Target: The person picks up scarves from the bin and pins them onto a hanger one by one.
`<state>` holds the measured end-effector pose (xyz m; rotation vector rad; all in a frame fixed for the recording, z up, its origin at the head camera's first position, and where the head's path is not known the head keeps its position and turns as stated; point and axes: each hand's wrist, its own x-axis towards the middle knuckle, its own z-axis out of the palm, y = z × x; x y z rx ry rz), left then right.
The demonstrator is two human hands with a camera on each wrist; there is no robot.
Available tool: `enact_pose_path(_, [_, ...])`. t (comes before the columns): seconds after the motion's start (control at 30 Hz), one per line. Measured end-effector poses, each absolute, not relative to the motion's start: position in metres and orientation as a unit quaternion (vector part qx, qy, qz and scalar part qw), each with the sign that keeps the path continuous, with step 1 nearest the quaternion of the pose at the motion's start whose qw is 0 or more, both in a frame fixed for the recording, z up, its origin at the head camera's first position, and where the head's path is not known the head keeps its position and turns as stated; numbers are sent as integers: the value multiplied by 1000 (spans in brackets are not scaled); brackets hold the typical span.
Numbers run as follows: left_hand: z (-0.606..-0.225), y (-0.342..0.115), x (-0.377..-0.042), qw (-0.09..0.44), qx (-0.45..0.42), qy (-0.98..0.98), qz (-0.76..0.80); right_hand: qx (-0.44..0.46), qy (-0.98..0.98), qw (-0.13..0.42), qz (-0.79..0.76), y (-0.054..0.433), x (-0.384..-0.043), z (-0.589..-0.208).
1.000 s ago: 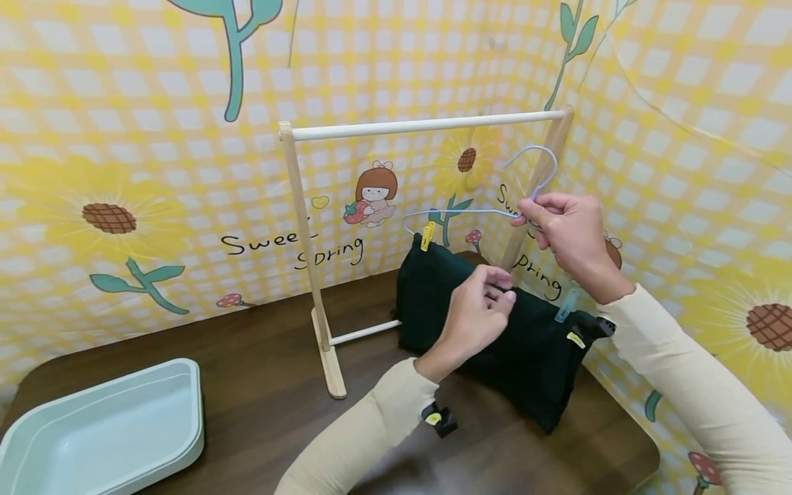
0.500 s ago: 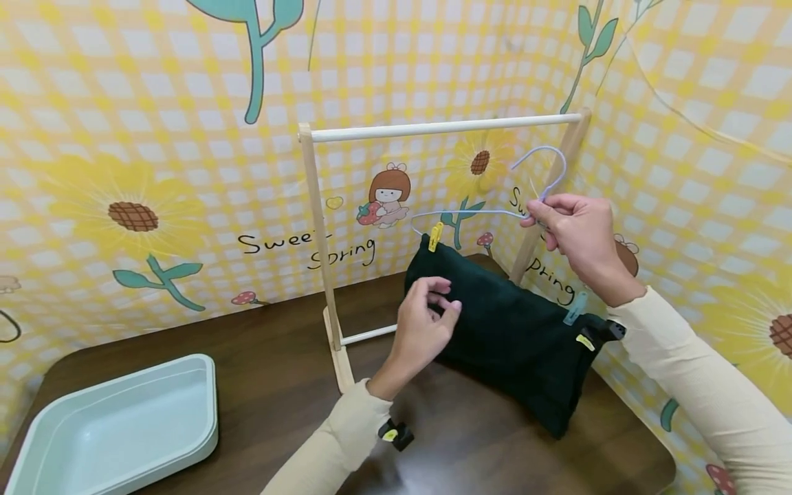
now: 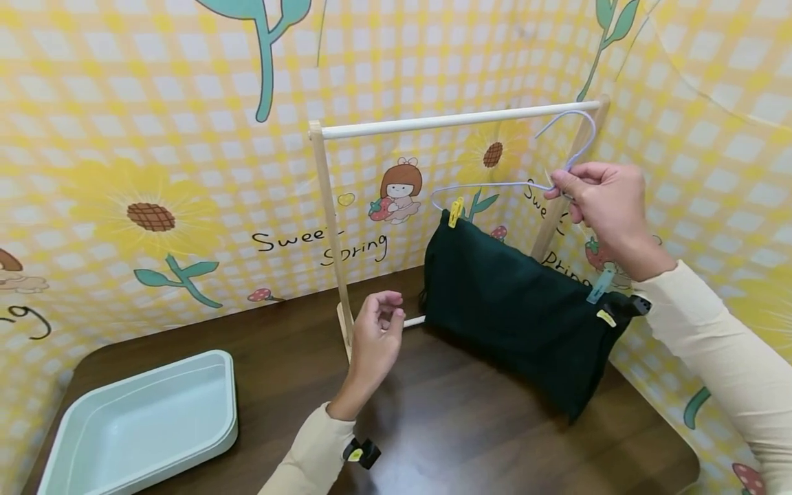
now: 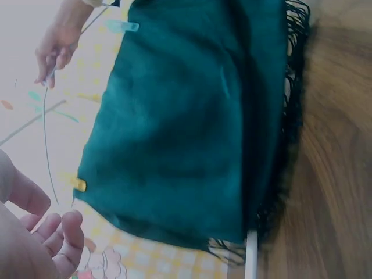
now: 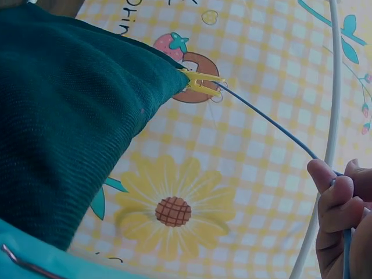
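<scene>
My right hand (image 3: 609, 203) pinches a thin lilac wire hanger (image 3: 495, 184) at the base of its hook. A dark green fringed cloth, looking like a scarf (image 3: 513, 302), hangs from it, its fringe showing in the left wrist view. A yellow clothespin (image 3: 456, 212) grips the scarf's left corner, and a light blue clothespin (image 3: 600, 286) grips it near the right end. In the head view the hook overlaps the right end of the rack's bar. My left hand (image 3: 374, 337) is in the air left of the scarf, fingers loosely curled, holding nothing.
A wooden rack (image 3: 328, 199) with a white top bar (image 3: 458, 122) and a low white rail stands behind the scarf. At the left of the brown table (image 3: 452, 419) sits a pale green basin (image 3: 230, 399). Checked, sunflower-printed sheeting covers the walls close behind.
My left hand has drawn away from the scarf, toward the left and down. My right hand has raised the hanger and scarf, bringing the hook up to the bar's height in view.
</scene>
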<state>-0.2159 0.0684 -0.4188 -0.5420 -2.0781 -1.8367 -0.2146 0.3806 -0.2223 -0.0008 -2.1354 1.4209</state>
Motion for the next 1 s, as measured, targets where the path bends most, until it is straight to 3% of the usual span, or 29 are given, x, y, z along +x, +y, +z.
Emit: enact_pose_path(1.0, [-439,-3,-215,204,-107,-763,-604,-26,-794,283,537,397,-232,-188])
